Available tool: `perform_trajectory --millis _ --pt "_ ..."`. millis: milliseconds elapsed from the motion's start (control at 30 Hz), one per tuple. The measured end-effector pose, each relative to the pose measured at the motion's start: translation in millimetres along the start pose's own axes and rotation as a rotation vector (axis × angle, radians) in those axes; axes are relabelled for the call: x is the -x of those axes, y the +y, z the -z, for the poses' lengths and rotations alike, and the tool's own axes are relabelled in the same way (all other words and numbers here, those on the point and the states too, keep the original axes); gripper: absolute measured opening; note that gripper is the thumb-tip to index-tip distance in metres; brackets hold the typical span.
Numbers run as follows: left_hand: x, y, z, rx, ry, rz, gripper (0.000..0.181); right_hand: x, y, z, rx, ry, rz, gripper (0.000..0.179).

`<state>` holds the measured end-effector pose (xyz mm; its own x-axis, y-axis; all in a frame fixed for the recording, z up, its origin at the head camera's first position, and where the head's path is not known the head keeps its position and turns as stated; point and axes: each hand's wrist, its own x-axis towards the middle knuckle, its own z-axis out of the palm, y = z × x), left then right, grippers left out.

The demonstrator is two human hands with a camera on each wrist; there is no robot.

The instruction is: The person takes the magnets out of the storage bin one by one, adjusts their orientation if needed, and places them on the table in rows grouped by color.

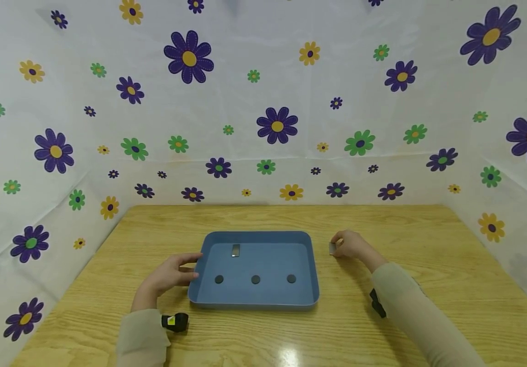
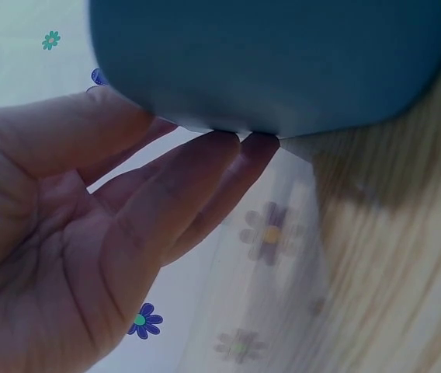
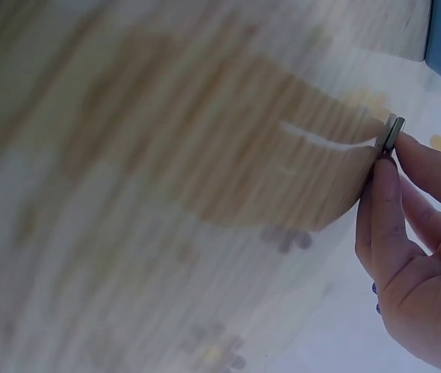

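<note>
A blue tray (image 1: 268, 260) lies on the wooden table. My left hand (image 1: 167, 276) is at its left side, and in the left wrist view the fingertips touch the tray's outer wall (image 2: 267, 70). To the right of the tray, my right hand (image 1: 354, 245) pinches a small flat silver rectangular piece (image 1: 332, 248) between thumb and fingers, close to the tabletop. The right wrist view shows the piece (image 3: 391, 135) edge-on at the fingertips. Inside the tray, a similar silver rectangular piece (image 1: 235, 250) lies near the back left. Three dark round discs (image 1: 256, 279) form a row toward the front.
The wooden table (image 1: 383, 224) reaches back to a white flower-print cloth (image 1: 245, 92), which also hangs at both sides. Dark wrist cameras (image 1: 177, 322) are worn at both sleeves. The tray's raised rim (image 1: 254, 307) surrounds the pieces inside.
</note>
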<state>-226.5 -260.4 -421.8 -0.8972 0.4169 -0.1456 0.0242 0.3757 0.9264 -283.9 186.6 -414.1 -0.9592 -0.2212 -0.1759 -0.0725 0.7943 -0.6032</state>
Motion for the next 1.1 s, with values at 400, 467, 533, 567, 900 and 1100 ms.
perform_trajectory --millis 400,467,533,567,900,1100 --pt "-0.6 -3.8 -1.1 0.010 -0.006 0.006 0.058 0.7 2 0 0.004 -0.006 0.031 0.033" --pt "-0.5 -4.4 -1.5 0.011 -0.005 0.008 0.059 2.1 2 2 -0.023 -0.003 0.029 0.036" --pt "-0.4 -4.9 -1.7 0.011 -0.004 0.010 0.060 3.6 0 4 -0.051 0.005 0.036 0.038" --pt "-0.5 -5.1 -1.7 0.011 -0.004 0.009 0.060 4.1 0 6 -0.063 0.010 0.044 0.039" --pt "-0.4 -3.3 -0.8 0.007 -0.002 0.004 0.058 12.0 -18 19 -0.189 0.050 0.095 0.044" --pt "-0.5 -1.8 -0.1 0.012 0.006 0.006 0.058 17.5 -24 21 -0.230 0.055 0.116 0.045"
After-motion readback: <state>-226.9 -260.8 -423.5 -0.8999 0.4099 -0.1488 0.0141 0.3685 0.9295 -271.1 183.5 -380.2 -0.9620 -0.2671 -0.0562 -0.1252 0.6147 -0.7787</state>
